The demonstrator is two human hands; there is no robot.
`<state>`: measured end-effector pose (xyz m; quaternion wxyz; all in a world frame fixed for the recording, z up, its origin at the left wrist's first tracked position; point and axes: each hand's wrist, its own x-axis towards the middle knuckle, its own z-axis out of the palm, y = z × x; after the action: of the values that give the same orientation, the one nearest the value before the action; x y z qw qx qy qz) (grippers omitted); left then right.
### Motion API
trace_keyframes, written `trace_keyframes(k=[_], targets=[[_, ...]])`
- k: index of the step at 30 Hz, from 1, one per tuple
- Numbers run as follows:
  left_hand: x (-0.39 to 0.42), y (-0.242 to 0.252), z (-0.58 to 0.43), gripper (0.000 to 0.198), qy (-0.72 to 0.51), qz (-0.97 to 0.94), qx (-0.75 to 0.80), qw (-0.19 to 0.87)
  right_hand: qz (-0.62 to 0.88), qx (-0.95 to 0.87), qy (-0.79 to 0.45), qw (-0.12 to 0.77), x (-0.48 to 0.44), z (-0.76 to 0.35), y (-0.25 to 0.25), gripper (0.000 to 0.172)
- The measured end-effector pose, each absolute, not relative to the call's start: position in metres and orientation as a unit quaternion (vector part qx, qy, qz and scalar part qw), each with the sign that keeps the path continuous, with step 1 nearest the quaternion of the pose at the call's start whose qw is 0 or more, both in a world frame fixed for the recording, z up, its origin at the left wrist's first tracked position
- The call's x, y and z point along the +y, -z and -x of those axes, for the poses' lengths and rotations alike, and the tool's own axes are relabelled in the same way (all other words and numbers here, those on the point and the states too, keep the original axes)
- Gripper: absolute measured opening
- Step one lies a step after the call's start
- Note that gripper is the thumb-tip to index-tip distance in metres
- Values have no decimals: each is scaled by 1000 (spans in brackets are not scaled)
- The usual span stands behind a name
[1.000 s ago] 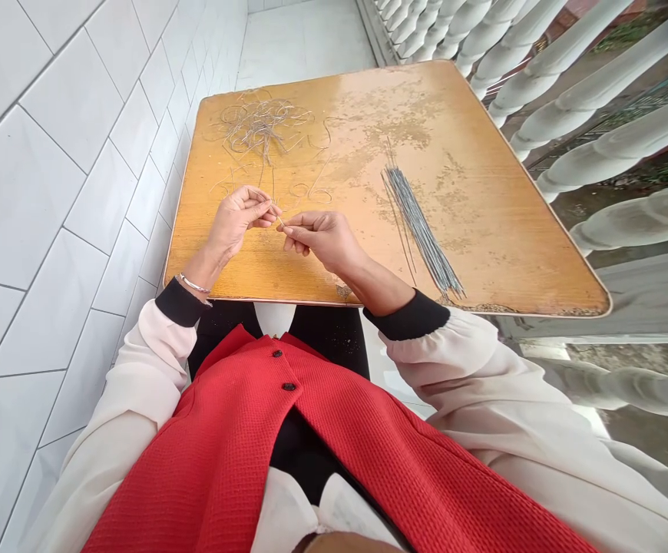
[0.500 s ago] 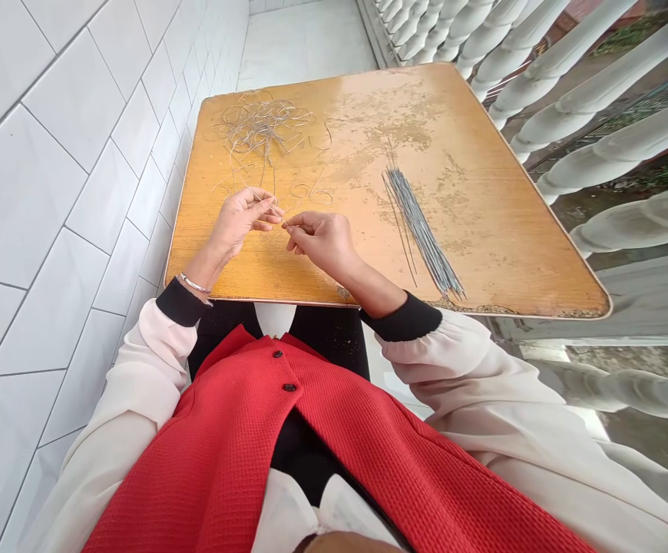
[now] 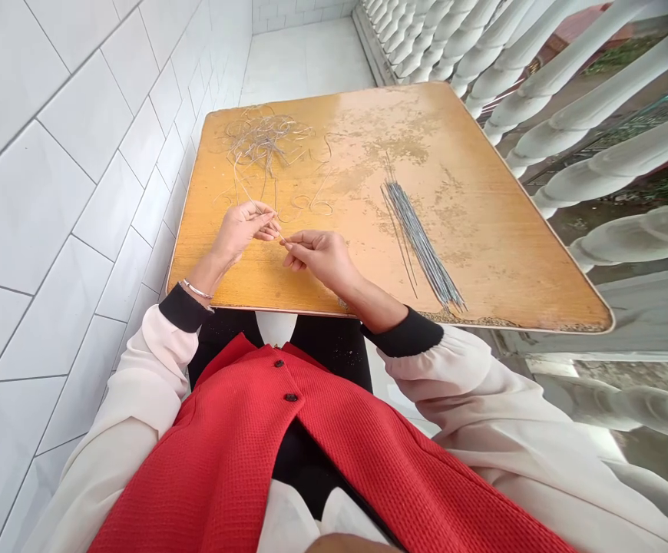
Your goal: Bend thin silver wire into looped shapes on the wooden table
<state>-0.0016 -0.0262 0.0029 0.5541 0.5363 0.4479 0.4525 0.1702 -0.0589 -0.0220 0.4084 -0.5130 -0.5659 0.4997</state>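
Note:
My left hand (image 3: 246,231) pinches a thin, pale wire-like strand (image 3: 243,183) above the near left part of the table. Close beside it, my right hand (image 3: 321,255) has its thumb and forefinger pressed together at the strand's end, almost touching the left fingertips. Past the left hand lies a loose tangle of thin curly strands (image 3: 268,138), with a few stray loops (image 3: 311,204) trailing nearer. To the right of my right hand rests a bundle of straight grey rods or wires (image 3: 424,244), with a couple of single ones alongside. Whether the strands are wire or thread I cannot tell.
The wooden table (image 3: 512,261) has a worn, patchy surface and a pale edge. A white tiled wall (image 3: 51,223) runs close along the left. White balusters (image 3: 610,173) line the right side, beyond the table's edge.
The whole view has tilted slightly, so the table and hands appear lower. My hands keep their pinching grip close together; the bundle and tangle stay in place on the table.

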Motion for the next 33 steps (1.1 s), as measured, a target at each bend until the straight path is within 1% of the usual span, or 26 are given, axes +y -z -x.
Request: trace_keyframes(k=[1, 4, 7, 10, 16, 18, 22, 27, 33], targets=[[-26, -2, 2, 12, -450, -538, 445, 557, 510, -557, -517, 402, -59, -171, 21, 5], [-28, -1, 5, 8, -436, -544, 429, 575, 512, -555, -533, 381, -60, -175, 18, 12], [-30, -3, 4, 10, -431, -537, 429, 585, 520, -572, -521, 362, -59, -177, 18, 17], [-31, -5, 2, 13, -427, -530, 438, 588, 530, -579, -503, 364, -59, -175, 21, 20], [-30, -4, 2, 14, -420, -522, 441, 598, 548, -577, -486, 362, -61, -173, 25, 14], [-28, -6, 6, 14, -437, -519, 439, 589, 549, -585, -480, 355, -61, -175, 25, 15], [-21, -15, 17, 15, -488, -503, 443, 559, 563, -606, -461, 321, -63, -180, 22, 22], [-7, -23, 27, 11, -539, -477, 434, 542, 571, -604, -470, 298, -65, -182, 26, 20], [4, -24, 26, 15, -559, -432, 465, 533, 562, -634, -434, 308, -65, -183, 34, 13]])
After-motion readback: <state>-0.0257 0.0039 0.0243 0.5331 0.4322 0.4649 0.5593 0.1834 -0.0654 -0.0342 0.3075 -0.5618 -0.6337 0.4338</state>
